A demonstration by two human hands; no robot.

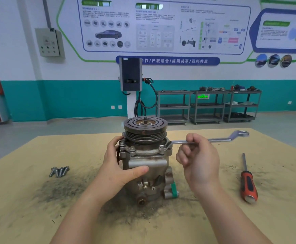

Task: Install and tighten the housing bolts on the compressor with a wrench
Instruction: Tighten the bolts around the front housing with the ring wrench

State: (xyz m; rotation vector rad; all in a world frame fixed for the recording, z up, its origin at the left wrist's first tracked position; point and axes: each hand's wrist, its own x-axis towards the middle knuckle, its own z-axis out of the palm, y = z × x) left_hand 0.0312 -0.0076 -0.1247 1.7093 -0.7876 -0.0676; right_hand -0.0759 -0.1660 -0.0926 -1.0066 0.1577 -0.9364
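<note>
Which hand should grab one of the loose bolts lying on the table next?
Left. The loose steel bolts lie on the left hand's side; it only steadies the grey metal compressor, while the right hand holds the silver wrench.

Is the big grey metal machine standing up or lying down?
Standing up. The grey metal compressor rests on the tan table, its round grooved pulley on top.

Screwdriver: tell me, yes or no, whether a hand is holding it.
No. The screwdriver lies untouched on the table, right of the right hand.
</note>
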